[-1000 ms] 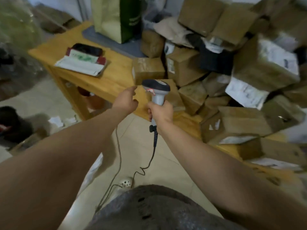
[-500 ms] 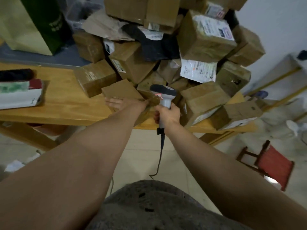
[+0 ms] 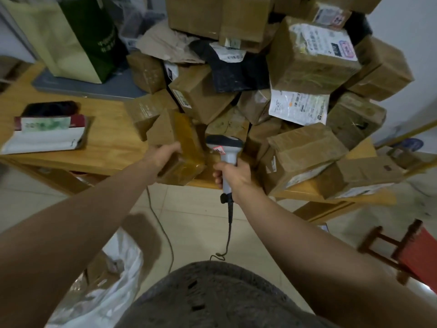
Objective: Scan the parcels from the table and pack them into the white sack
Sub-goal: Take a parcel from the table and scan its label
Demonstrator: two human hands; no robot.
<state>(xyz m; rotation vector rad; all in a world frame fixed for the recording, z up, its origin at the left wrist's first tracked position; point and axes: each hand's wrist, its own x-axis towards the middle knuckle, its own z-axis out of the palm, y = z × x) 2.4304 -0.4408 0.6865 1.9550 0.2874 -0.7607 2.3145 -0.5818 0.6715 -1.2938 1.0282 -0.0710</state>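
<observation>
Left hand [image 3: 165,153] grips brown parcel [image 3: 186,147] at desk [image 3: 111,143] edge; right hand [image 3: 233,175] holds scanner [image 3: 224,147] just beside parcel.

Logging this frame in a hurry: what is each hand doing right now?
Left hand: grips the brown parcel, fingers partly hidden behind it.
Right hand: closed round the handle of the scanner.

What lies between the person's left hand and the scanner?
In the head view, a brown taped parcel: the left hand holds its left side, and the scanner in the right hand stands just right of it.
</observation>
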